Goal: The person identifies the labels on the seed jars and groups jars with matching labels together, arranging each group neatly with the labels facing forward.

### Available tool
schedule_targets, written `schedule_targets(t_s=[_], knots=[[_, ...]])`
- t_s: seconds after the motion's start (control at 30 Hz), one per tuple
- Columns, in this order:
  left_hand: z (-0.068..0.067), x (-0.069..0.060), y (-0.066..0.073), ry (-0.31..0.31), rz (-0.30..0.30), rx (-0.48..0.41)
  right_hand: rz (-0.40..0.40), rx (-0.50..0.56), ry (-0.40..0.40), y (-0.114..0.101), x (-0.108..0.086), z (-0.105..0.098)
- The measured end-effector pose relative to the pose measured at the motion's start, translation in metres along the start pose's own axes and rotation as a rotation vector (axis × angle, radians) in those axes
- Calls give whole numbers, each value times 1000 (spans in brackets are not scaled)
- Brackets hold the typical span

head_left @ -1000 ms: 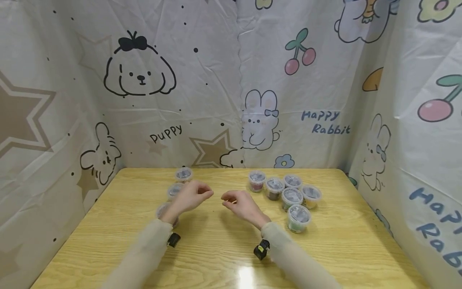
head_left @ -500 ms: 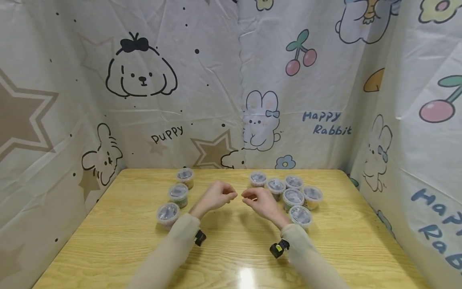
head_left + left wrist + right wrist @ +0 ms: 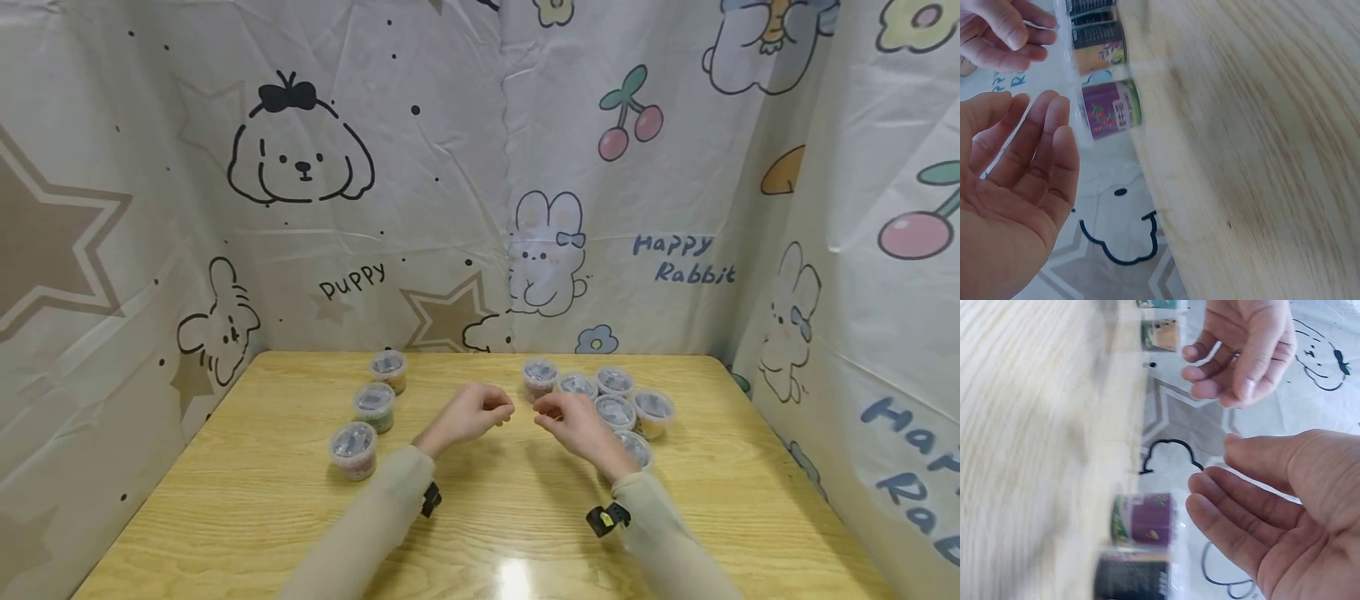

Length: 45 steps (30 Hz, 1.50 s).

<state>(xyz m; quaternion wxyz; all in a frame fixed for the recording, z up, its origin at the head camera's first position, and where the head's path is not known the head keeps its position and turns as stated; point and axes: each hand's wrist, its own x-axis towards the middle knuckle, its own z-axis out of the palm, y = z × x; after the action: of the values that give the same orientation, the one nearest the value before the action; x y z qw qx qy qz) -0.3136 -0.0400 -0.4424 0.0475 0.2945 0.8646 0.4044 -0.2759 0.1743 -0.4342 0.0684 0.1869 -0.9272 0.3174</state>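
Note:
My left hand (image 3: pixel 470 413) hovers over the middle of the table, its fingers loosely bent with nothing between them. Facing it across a small gap is my right hand (image 3: pixel 581 426), also holding nothing. In the left wrist view my left palm (image 3: pixel 1022 194) shows bare; the right wrist view shows bare fingers on my right hand (image 3: pixel 1266 512). Nearest to the hands, a lidded plastic tub (image 3: pixel 539 381) with a purple label stands at the back. Several more clear-lidded tubs cluster on the right, one tub (image 3: pixel 636 450) partly hidden behind my right wrist.
Three lidded tubs stand in a slanting row on the left: a near tub (image 3: pixel 353 451), a middle tub (image 3: pixel 374 407) and a far tub (image 3: pixel 389 372). A printed cloth (image 3: pixel 442 167) walls the back and sides of the wooden table (image 3: pixel 247 500).
Both hands have moved to the right across the table, staying face to face. The left row of tubs, earlier partly covered by my left arm, now shows fully. The tubs have not moved.

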Motion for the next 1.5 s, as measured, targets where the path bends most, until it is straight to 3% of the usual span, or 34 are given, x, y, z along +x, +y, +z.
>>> schedule_targets(t_s=[0.2, 0.57, 0.87, 1.03, 1.2, 1.3, 1.5], knots=[[10, 6, 10, -16, 30, 8, -30, -36, 33, 7, -7, -15], [40, 14, 26, -84, 89, 158, 82, -82, 15, 23, -23, -45], [66, 25, 44, -119, 250, 246, 96, -199, 38, 39, -36, -65], [75, 23, 48, -118, 301, 301, 139, -193, -23, 48, -43, -73], [81, 25, 52, -105, 337, 300, 204, -141, -89, 58, -50, -87], [84, 26, 57, -114, 361, 310, 199, -131, -113, 64, -55, -95], [91, 29, 61, -154, 330, 320, 161, -73, -182, 73, -63, -103]])
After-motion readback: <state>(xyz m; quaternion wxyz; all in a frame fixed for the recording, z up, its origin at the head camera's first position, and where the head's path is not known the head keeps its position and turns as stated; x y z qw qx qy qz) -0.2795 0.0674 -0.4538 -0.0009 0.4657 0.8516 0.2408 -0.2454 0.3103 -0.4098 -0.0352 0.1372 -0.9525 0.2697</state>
